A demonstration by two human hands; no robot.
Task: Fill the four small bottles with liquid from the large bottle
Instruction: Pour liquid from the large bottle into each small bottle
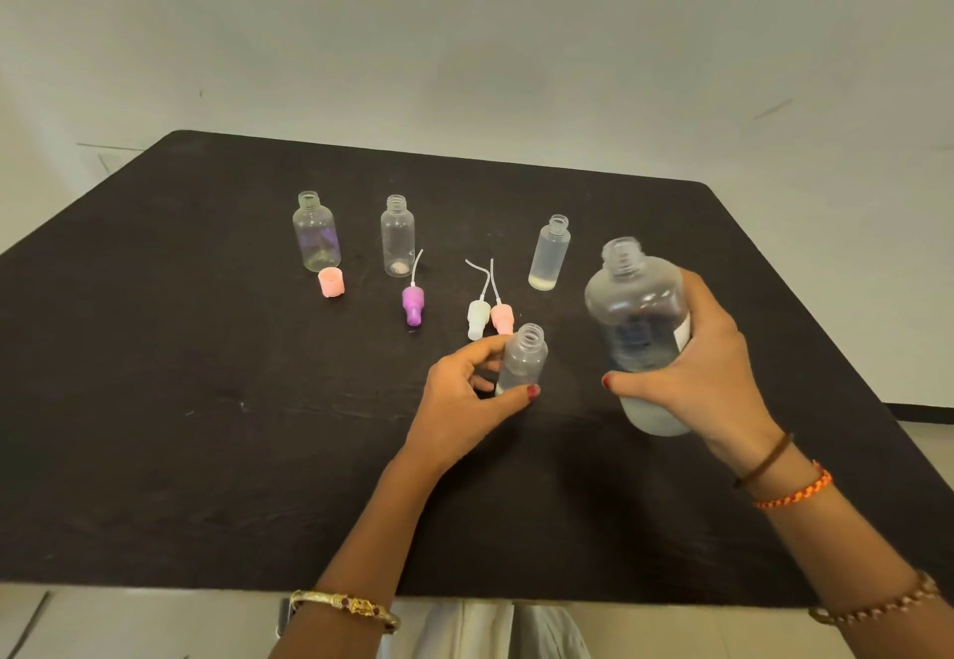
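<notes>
**Lining up a pour into the nearest small bottle**

The step in hand looks like the approach to a pour. The right hand (692, 374) holds the large bottle (637, 333) off the table (206, 426), uncapped, its mouth leaning toward the small bottle (524, 361) just to its left. The left hand (464, 395) steadies that small bottle upright, thumb in front and fingers (488, 351) curled behind, clamped lightly on its body. The right hand's fingers are wrapped round the large bottle's far side, thumb pressed on the near face.

Beyond the large bottle stands a frosted small bottle (550, 253) with a little liquid at the bottom. Farther left of it stand two clear small bottles (397, 237) (316, 232), possibly empty, though the glare makes that hard to judge. Loose spray caps (413, 304) (485, 315) and a peach cap (331, 282) lie between them and the held bottle.

The next move calls for bringing the wide mouth directly above the narrow neck and tipping slowly, since the mismatch invites spilling.
</notes>
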